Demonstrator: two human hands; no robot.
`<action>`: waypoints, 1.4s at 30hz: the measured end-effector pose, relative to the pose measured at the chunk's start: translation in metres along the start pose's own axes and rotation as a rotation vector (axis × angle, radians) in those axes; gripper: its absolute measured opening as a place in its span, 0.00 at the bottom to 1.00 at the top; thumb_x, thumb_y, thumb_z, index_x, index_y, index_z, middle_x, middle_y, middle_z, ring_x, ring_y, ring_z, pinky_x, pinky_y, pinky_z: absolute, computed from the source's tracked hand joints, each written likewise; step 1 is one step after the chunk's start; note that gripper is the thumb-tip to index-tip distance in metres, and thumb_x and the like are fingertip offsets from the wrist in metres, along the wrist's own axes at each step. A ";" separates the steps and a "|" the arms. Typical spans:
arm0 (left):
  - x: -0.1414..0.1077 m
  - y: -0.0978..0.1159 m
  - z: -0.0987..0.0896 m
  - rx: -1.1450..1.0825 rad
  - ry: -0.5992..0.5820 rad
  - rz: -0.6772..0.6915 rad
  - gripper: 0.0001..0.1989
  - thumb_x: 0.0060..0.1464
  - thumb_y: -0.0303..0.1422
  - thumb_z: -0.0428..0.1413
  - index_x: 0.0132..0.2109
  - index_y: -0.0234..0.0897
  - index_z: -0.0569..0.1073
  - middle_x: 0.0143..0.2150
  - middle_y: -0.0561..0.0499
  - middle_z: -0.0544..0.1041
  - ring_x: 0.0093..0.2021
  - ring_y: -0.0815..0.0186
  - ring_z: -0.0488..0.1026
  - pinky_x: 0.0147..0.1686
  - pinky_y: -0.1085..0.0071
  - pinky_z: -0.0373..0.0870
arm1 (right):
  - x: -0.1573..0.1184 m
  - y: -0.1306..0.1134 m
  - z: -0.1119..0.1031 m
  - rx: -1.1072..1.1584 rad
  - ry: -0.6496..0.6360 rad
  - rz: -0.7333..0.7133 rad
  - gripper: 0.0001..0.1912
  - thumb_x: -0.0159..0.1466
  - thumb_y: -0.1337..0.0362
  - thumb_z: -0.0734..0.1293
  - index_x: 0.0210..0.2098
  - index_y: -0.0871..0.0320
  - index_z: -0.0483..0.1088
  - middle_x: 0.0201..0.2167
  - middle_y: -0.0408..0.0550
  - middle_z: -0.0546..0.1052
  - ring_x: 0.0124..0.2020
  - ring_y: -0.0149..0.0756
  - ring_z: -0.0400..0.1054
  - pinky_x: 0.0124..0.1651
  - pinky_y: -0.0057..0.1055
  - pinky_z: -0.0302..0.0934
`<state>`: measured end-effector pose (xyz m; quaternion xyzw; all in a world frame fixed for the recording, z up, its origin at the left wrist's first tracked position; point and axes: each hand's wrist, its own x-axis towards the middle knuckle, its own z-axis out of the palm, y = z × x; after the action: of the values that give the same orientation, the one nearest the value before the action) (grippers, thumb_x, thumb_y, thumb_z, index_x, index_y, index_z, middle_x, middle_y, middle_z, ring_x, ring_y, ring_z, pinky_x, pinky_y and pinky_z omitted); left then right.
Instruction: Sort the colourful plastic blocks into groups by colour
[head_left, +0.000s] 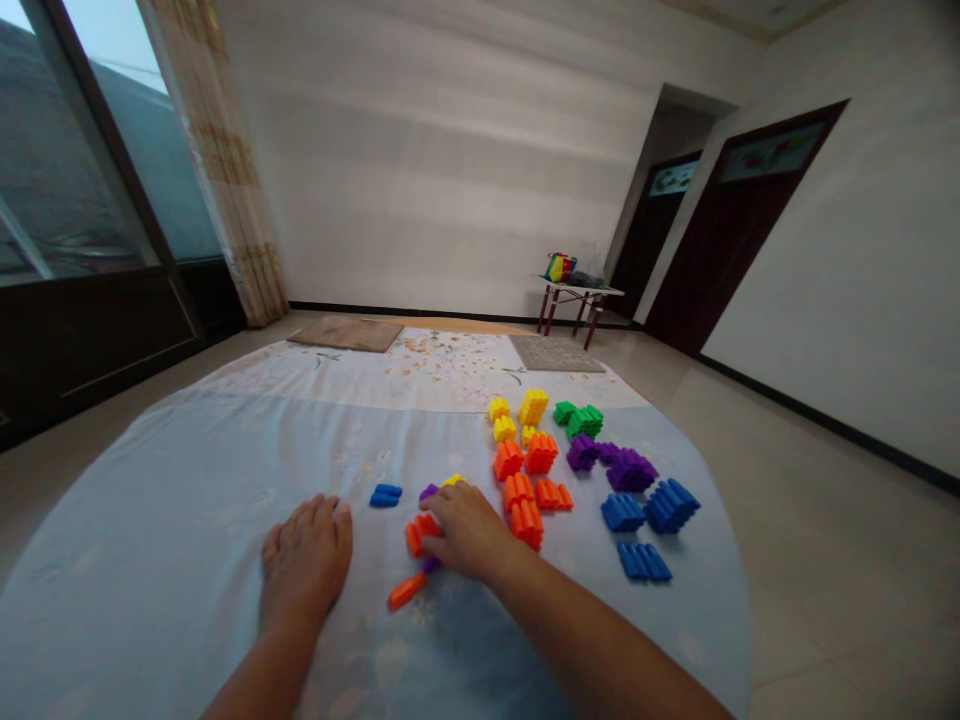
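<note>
Palm down on the blue cloth, my left hand [307,555] lies flat and holds nothing. My right hand [469,530] has its thumb and forefinger closed around an orange ribbed plastic block [421,535]. A purple block [429,492] and a yellow block [454,481] show just beyond its fingers, partly covered by them. Another purple piece [432,565] peeks out below the thumb. Nearer to me lies a single orange piece [407,592]. Between the hands, a little farther off, sits a blue block [386,495].
To the right stand groups of yellow [533,406], orange [541,454], green [585,421], purple [631,469] and blue blocks [672,505]. A brown board [346,334] and a grey mat [556,353] lie at the table's far side. Beyond is a small table [581,289] with a colourful bag.
</note>
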<state>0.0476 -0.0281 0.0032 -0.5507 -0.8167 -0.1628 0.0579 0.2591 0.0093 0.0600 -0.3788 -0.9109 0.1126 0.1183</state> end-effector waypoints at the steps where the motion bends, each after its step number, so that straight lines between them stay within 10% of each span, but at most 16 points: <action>1: 0.000 0.000 0.000 0.000 -0.001 0.000 0.29 0.60 0.40 0.31 0.55 0.31 0.66 0.59 0.39 0.67 0.61 0.55 0.59 0.60 0.53 0.49 | 0.002 0.001 -0.002 0.001 0.002 -0.041 0.20 0.59 0.63 0.66 0.51 0.59 0.69 0.47 0.53 0.73 0.49 0.42 0.65 0.51 0.37 0.57; 10: 0.004 -0.003 0.002 0.009 -0.024 0.001 0.29 0.60 0.40 0.30 0.55 0.32 0.66 0.59 0.40 0.68 0.61 0.56 0.60 0.60 0.54 0.49 | 0.008 0.000 -0.003 0.056 -0.054 -0.159 0.22 0.57 0.70 0.65 0.51 0.59 0.69 0.46 0.53 0.74 0.48 0.42 0.65 0.52 0.37 0.58; 21: 0.005 -0.003 0.004 -0.012 -0.010 0.002 0.29 0.60 0.41 0.30 0.55 0.32 0.66 0.58 0.40 0.68 0.60 0.55 0.60 0.59 0.52 0.51 | -0.077 0.071 -0.080 0.221 0.279 0.057 0.25 0.57 0.73 0.64 0.54 0.55 0.67 0.50 0.52 0.71 0.53 0.39 0.64 0.57 0.42 0.57; 42: 0.004 -0.001 0.001 0.012 -0.026 -0.002 0.30 0.60 0.41 0.29 0.55 0.32 0.66 0.59 0.40 0.67 0.60 0.55 0.60 0.60 0.52 0.51 | -0.060 0.099 -0.051 0.115 0.214 0.167 0.22 0.57 0.72 0.65 0.51 0.61 0.69 0.48 0.55 0.73 0.52 0.42 0.65 0.57 0.41 0.57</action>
<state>0.0452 -0.0243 0.0030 -0.5514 -0.8189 -0.1509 0.0506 0.3812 0.0404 0.0713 -0.4559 -0.8504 0.1333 0.2265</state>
